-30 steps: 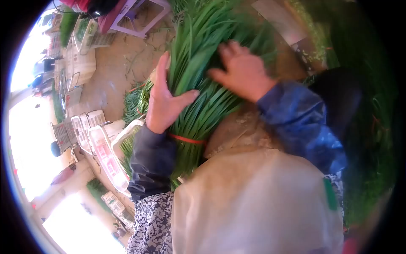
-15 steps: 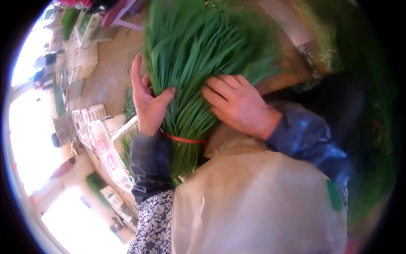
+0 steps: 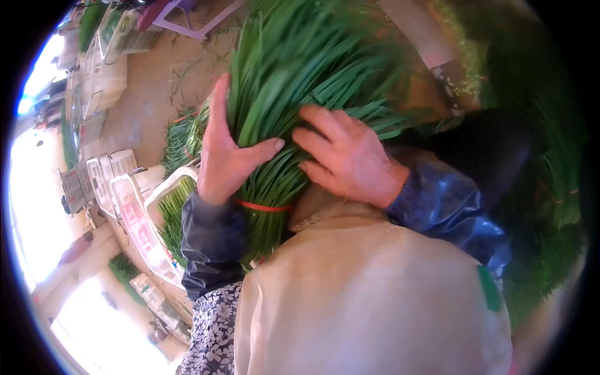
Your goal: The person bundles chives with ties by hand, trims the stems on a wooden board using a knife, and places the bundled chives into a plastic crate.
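Observation:
A thick bunch of long, flat green leaves, which look like garlic chives [image 3: 269, 81], stands in front of me. A red band [image 3: 265, 206] circles its lower stems. My left hand [image 3: 228, 150] lies along the bunch's left side, open, with the index finger stretched upward and the thumb across the front of the leaves. On the other side, my right hand [image 3: 350, 156] is open, its slightly bent fingers apart and touching the leaves. The leaf tips are blurred, and the stem ends are partly hidden by my sleeve and apron [image 3: 375, 287].
At left, a white basket [image 3: 150, 203] contains green stems, and other pale crates [image 3: 134, 194] stand around it. More banded greens [image 3: 181, 140] lie on the brown floor [image 3: 156, 94]. A lilac plastic stool [image 3: 194, 28] is at the top, and piled greens [image 3: 556, 187] line the right.
My left thumb reaches farther over the front of the leaves. The right hand's fingers have spread and its thumb now shows. The upper leaves have shifted, and the view has turned slightly.

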{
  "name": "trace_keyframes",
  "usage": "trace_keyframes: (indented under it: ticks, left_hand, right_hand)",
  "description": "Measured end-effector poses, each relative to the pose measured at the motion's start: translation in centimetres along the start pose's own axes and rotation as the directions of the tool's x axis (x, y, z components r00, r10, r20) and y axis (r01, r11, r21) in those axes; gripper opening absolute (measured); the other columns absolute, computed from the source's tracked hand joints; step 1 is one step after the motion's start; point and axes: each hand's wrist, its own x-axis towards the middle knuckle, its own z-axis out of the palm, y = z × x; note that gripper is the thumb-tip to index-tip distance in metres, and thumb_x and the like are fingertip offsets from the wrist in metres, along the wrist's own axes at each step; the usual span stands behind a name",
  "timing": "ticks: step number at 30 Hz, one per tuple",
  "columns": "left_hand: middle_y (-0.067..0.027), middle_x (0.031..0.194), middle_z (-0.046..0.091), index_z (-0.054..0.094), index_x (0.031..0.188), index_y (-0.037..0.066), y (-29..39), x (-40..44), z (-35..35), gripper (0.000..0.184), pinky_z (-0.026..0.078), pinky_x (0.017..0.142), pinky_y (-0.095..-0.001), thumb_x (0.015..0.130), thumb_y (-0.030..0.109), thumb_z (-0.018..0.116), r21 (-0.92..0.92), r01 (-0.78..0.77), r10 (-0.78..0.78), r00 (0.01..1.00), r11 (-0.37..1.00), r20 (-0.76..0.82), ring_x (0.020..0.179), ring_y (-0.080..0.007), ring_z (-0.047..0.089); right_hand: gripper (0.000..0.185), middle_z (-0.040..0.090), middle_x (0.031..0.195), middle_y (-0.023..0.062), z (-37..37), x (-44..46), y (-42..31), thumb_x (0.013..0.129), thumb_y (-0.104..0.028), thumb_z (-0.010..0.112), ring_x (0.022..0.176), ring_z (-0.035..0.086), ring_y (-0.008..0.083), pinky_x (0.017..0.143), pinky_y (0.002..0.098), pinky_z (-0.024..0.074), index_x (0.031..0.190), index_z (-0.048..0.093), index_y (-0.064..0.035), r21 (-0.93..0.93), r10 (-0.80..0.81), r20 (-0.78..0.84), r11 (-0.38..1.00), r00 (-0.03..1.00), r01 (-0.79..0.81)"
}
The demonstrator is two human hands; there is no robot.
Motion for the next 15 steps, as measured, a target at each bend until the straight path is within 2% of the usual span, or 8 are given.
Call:
trace_keyframes:
  ticks: [5, 7, 8, 9, 11, 12, 13, 15]
  left_hand:
    - [-0.0174, 0.131, 0.051, 0.021, 0.151, 0.004, 1.4, 0.3, 0.7, 0.093, 0.041, 0.101, -0.0328, 0.069, -0.007, 0.065, -0.254, 0.086, -0.085, 0.996, 0.963, 0.014, 0.118, -0.0232, 0.053]
    - [-0.0179, 0.133, 0.050, 0.021, 0.151, 0.004, 1.5, 0.5, 0.5, 0.093, 0.040, 0.103, -0.0334, 0.069, -0.008, 0.065, -0.300, 0.130, -0.133, 0.991, 0.945, 0.012, 0.120, -0.0235, 0.052]
    - [-0.0179, 0.133, 0.050, 0.021, 0.151, 0.004, 1.4, 0.4, 0.4, 0.093, 0.040, 0.103, -0.0334, 0.069, -0.008, 0.065, -0.297, 0.127, -0.131, 0.991, 0.946, 0.007, 0.120, -0.0235, 0.052]
    - [-0.0182, 0.133, 0.050, 0.021, 0.151, 0.005, 1.3, 0.4, 0.5, 0.093, 0.040, 0.103, -0.0335, 0.069, -0.008, 0.064, -0.247, 0.116, -0.121, 0.993, 0.962, -0.004, 0.120, -0.0236, 0.052]
    - [-0.0185, 0.133, 0.050, 0.021, 0.151, 0.005, 0.9, 0.6, 0.4, 0.093, 0.040, 0.103, -0.0336, 0.069, -0.009, 0.063, -0.197, 0.106, -0.111, 0.994, 0.975, -0.015, 0.120, -0.0237, 0.052]
    - [-0.0188, 0.134, 0.050, 0.021, 0.151, 0.005, 0.6, 0.6, 0.1, 0.093, 0.040, 0.103, -0.0337, 0.069, -0.009, 0.063, -0.162, 0.091, -0.092, 0.996, 0.983, 0.003, 0.121, -0.0239, 0.051]
    - [-0.0190, 0.134, 0.050, 0.021, 0.151, 0.005, 0.4, 0.6, 0.0, 0.093, 0.040, 0.104, -0.0339, 0.069, -0.009, 0.062, -0.128, 0.075, -0.073, 0.997, 0.989, 0.021, 0.122, -0.0241, 0.051]
    - [-0.0184, 0.132, 0.050, 0.020, 0.151, 0.005, 0.0, 0.5, 0.1, 0.093, 0.041, 0.102, -0.0338, 0.070, -0.009, 0.062, -0.128, 0.050, -0.050, 0.999, 0.990, 0.004, 0.120, -0.0236, 0.052]
  right_hand:
    - [0.056, 0.045, 0.134, 0.0241, -0.4, 1.2, 2.2, 0.082, -0.033, 0.069, 0.111, 0.055, 0.0431, 0.091, 0.0424, 0.0484, 0.125, 0.052, -0.0009, 0.054, 0.245, 0.026, 0.968, 0.969, -0.246]
    - [0.067, 0.041, 0.140, 0.0268, -1.1, 2.1, 3.5, 0.086, -0.041, 0.066, 0.116, 0.052, 0.0472, 0.095, 0.0425, 0.0469, 0.135, 0.046, -0.0011, 0.244, 0.283, 0.044, 0.927, 0.958, -0.285]
    - [0.071, 0.043, 0.140, 0.0264, -1.4, 2.1, 3.0, 0.086, -0.039, 0.067, 0.118, 0.051, 0.0472, 0.098, 0.0438, 0.0447, 0.140, 0.041, -0.0025, 0.035, 0.293, -0.014, 0.956, 0.956, -0.292]
    - [0.071, 0.043, 0.140, 0.0264, -1.7, 2.3, 3.1, 0.086, -0.039, 0.067, 0.118, 0.051, 0.0472, 0.098, 0.0438, 0.0447, 0.140, 0.041, -0.0025, 0.035, 0.288, -0.016, 0.957, 0.958, -0.287]
    - [0.067, 0.047, 0.132, 0.0221, -2.4, 2.7, 3.9, 0.083, -0.042, 0.066, 0.094, 0.060, 0.0402, 0.083, 0.0430, 0.0492, 0.138, 0.045, -0.0089, -0.296, -0.020, -0.314, 0.952, 0.949, -0.078]
    - [0.067, 0.047, 0.132, 0.0221, -3.2, 3.1, 3.9, 0.083, -0.042, 0.066, 0.094, 0.060, 0.0402, 0.083, 0.0430, 0.0492, 0.138, 0.045, -0.0089, -0.291, -0.016, -0.311, 0.953, 0.950, -0.079]
    - [0.061, 0.050, 0.125, 0.0198, -4.7, 3.8, 3.7, 0.082, -0.039, 0.068, 0.095, 0.058, 0.0379, 0.082, 0.0435, 0.0478, 0.132, 0.050, -0.0081, -0.321, -0.088, -0.449, 0.945, 0.889, -0.069]
    - [0.055, 0.053, 0.118, 0.0175, -5.4, 4.5, 3.1, 0.081, -0.036, 0.069, 0.096, 0.056, 0.0355, 0.082, 0.0440, 0.0464, 0.125, 0.055, -0.0073, -0.366, -0.176, -0.580, 0.929, 0.796, -0.062]
